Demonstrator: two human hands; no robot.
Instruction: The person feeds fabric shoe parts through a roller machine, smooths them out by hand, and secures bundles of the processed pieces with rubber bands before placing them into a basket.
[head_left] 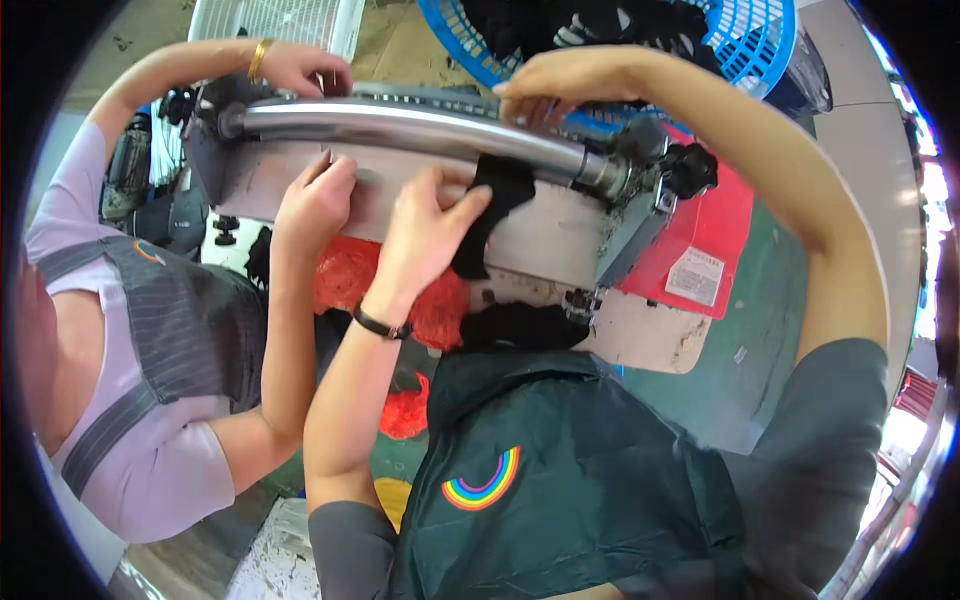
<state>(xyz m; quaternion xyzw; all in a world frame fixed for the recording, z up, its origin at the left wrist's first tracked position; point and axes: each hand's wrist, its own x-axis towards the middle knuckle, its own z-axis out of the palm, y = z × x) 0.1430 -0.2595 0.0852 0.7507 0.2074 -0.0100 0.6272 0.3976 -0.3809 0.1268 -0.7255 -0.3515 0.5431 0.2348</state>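
A long machine with a shiny metal roller [400,122] lies across the view above a pale feed plate [560,235]. My left hand [432,225], a dark band on its wrist, is closed on the edge of a black fabric piece [492,215]. That piece lies on the plate, its upper end against the roller. My right hand [565,80] reaches over to the roller's far side, its fingers bent down; what they hold, if anything, is hidden. Beside me on the left, a co-worker's hands [318,200] work at the same machine, one in front of the roller and one behind.
Beyond the machine stands a blue basket [765,45] holding dark pieces, with a white crate [285,20] at the far left. Red plastic bags [345,270] hang below the plate. A black knob [690,170] juts out at the roller's right end, near a red panel [720,230].
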